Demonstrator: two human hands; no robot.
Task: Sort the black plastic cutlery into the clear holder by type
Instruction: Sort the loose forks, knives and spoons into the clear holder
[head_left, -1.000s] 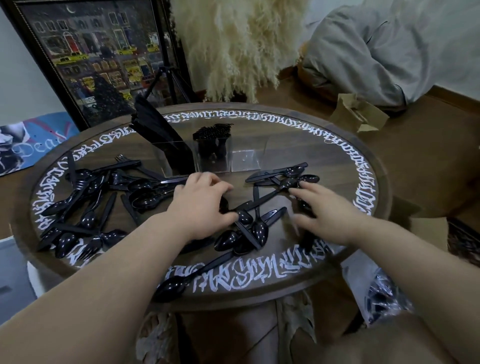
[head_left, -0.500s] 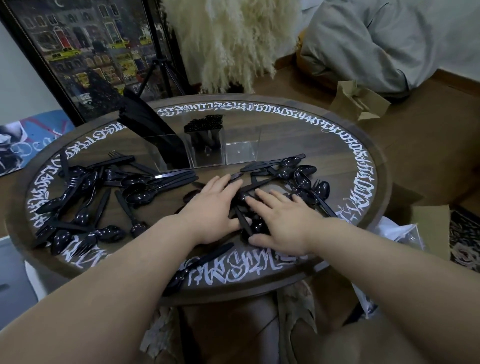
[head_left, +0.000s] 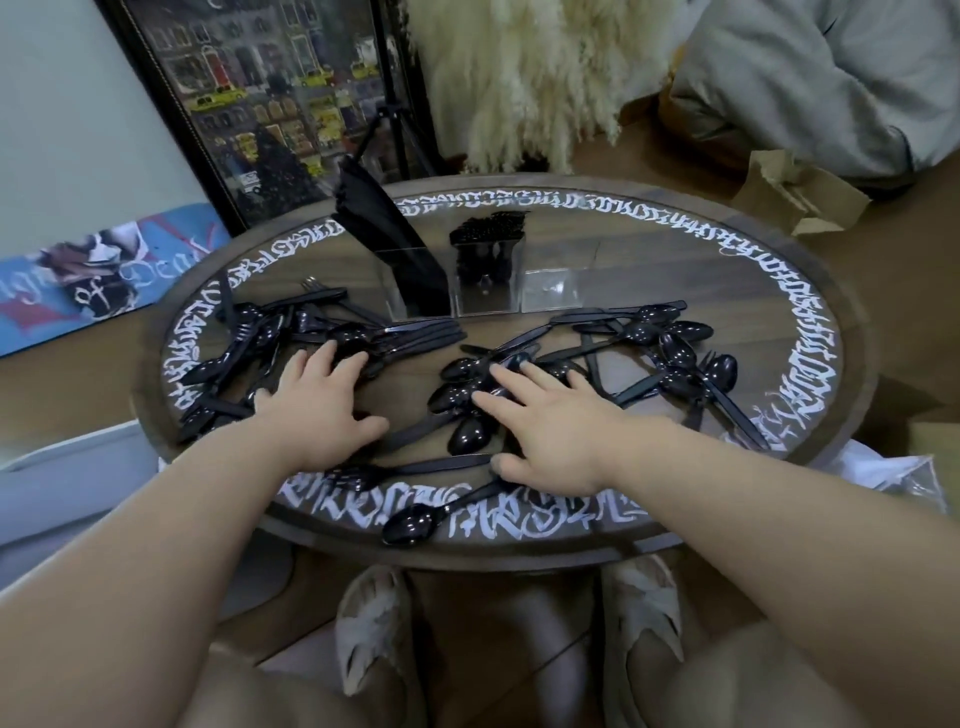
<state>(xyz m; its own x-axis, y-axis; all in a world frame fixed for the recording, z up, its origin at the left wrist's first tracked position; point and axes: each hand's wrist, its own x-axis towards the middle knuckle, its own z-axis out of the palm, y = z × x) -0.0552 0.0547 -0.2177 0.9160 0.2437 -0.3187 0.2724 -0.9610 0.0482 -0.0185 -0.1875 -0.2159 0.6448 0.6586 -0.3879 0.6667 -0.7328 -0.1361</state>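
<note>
Though well begun, judged roughly half done at best. Standing at the far middle of the counter, the clear plastic 3-compartment holder (head_left: 485, 280): left compartment packed with a leaning bundle of flat black plastic pieces (head_left: 387, 239), type not readable from here; middle compartment filled with upright black pieces (head_left: 485, 244), handle ends up; right compartment (head_left: 553, 283) apparently bare. Left to sort: plenty. Scattered black plastic spoons (head_left: 470, 389) heaped at the near centre, a second tangle of spoons and forks (head_left: 675, 353) to the right, a third spread of mixed black cutlery (head_left: 249, 353) to the left, plus 1 stray spoon (head_left: 415, 522) near the front rim.

Left hand (head_left: 322, 410) laid flat with fingers spread, touching the edge of the left spread, gripping nothing. Right hand (head_left: 545, 421) likewise flat, straight fingers pressing on the central spoons, nothing pinched or lifted. Likely gathering or raking, not yet picking.

All on a round wooden counter (head_left: 613, 249) ringed with white lettering. Beyond: a framed street picture (head_left: 260, 88) and pale pampas plumes (head_left: 530, 73).
</note>
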